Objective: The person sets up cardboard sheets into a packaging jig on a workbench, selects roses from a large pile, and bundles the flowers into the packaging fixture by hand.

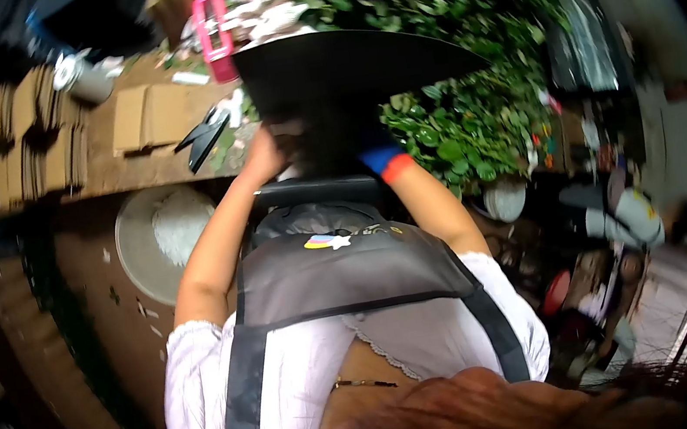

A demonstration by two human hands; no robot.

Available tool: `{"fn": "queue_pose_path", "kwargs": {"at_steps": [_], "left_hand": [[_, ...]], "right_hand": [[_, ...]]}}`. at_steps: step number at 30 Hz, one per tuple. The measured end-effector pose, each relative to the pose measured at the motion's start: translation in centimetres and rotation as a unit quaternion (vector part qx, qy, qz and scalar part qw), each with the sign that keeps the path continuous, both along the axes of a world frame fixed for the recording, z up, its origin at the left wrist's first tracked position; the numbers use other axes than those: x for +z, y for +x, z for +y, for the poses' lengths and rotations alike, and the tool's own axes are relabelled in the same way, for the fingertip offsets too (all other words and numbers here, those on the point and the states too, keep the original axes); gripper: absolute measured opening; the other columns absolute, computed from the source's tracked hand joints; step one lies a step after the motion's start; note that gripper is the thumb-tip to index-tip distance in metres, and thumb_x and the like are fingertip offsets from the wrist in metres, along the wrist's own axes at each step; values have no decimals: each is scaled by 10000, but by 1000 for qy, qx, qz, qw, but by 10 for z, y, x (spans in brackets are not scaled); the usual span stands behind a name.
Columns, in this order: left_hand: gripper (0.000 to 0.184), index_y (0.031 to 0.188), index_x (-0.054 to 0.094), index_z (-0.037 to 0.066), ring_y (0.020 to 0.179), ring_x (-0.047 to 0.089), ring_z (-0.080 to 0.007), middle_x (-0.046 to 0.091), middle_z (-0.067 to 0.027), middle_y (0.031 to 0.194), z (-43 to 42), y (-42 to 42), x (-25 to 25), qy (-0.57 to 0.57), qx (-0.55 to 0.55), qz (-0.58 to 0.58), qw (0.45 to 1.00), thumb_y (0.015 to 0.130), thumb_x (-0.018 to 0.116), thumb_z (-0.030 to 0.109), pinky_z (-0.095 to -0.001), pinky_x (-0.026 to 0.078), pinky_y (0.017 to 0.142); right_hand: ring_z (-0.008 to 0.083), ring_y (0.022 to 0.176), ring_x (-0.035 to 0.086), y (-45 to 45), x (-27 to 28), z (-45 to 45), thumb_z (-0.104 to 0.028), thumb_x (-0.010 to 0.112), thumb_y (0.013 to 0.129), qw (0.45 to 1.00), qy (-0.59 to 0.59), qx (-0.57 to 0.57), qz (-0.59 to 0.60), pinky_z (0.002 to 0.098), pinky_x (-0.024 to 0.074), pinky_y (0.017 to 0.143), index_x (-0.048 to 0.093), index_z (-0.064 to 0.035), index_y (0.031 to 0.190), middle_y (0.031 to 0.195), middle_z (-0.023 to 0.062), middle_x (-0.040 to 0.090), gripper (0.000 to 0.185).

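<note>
Keep the black sheet [357,63] at twelve o'clock steady by left hand [265,157] and right hand [377,155] — whether either grips, I cannot tell.

The left arm [215,248] reaches forward from its pale sleeve along the left side of the grey apron [349,268], its bare forearm slanting inward to the left hand [265,157], which lies just beyond the apron's far edge with its fingers lost in dark blur. The right arm [438,212] mirrors it along the apron's right side, elbow slightly bent, an orange band [396,168] and blue covering [377,155] at the wrist, while the right hand's grip, beyond the same edge, is too dark to make out
</note>
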State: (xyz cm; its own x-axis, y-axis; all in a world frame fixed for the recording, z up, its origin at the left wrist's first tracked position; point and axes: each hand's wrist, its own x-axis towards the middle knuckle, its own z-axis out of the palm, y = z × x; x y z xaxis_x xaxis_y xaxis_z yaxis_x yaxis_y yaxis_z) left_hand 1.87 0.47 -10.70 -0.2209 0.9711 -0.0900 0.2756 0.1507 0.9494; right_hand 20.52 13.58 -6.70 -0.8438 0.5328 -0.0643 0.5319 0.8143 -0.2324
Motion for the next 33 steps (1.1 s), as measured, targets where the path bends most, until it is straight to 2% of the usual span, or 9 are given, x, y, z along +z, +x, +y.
{"fn": "queue_pose_path", "kwargs": {"at_steps": [4,8,14,16,20,22,26,28,33], "left_hand": [[362,1091,556,-54,887,698,-308,692,-182,1048,4,-5,-7,78,-15,151,985,827,750,101,-391,539,804],[370,1170,551,-10,845,703,-298,725,-173,917,11,2,45,-75,43,28,996,929,643,257,-398,531,741],[205,969,645,31,744,675,-292,705,-136,854,5,-4,23,78,71,160,981,970,446,82,-384,513,675],[196,920,634,17,804,642,-386,684,-192,899,-3,0,36,84,123,163,975,983,479,120,-407,512,708],[129,771,528,-21,693,542,-240,591,-124,782,-19,-21,38,252,272,86,925,883,588,2,-344,437,633],[99,810,550,-17,726,557,-208,618,-126,916,-38,-36,30,106,291,54,949,831,631,35,-328,464,662],[250,963,627,43,782,619,-261,632,-149,853,-20,-29,51,-182,157,22,970,892,646,282,-371,490,737],[327,954,630,36,893,629,-401,644,-197,899,-7,-24,18,-84,123,117,982,929,590,360,-433,486,768],[260,858,583,7,751,587,-333,612,-177,826,0,-12,-7,57,256,96,960,943,581,254,-388,461,700]], "right_hand": [[312,1152,574,1,-47,6,-307,529,952,994,98,7,38,459,453,965,589,-68,1262,1233,201,604,396],[327,1199,553,-3,-68,7,-282,501,978,989,-59,-74,116,451,415,1022,603,-48,1274,1277,220,597,392],[350,1216,542,-16,28,-9,-315,474,989,976,-178,-120,34,451,398,1052,592,-39,1299,1297,225,590,431],[344,1174,560,-14,31,-12,-319,485,982,988,-125,-83,17,467,421,1006,592,-48,1278,1255,210,603,415],[347,1172,553,-6,5,-10,-327,480,988,997,-55,-44,42,490,424,991,544,-60,1307,1262,204,583,421],[364,1275,498,0,-5,-1,-341,448,1011,997,-55,-54,-32,481,376,1081,460,-55,1424,1378,229,519,503],[386,1077,588,9,-55,5,-338,535,945,992,44,-29,111,514,460,916,618,-59,1223,1163,216,627,402],[381,1052,595,9,-50,3,-336,559,925,990,89,-23,107,509,467,900,633,-63,1195,1131,211,635,391],[380,1047,596,3,-44,0,-335,561,922,989,109,-20,99,509,469,897,636,-64,1187,1126,210,636,387]]}}
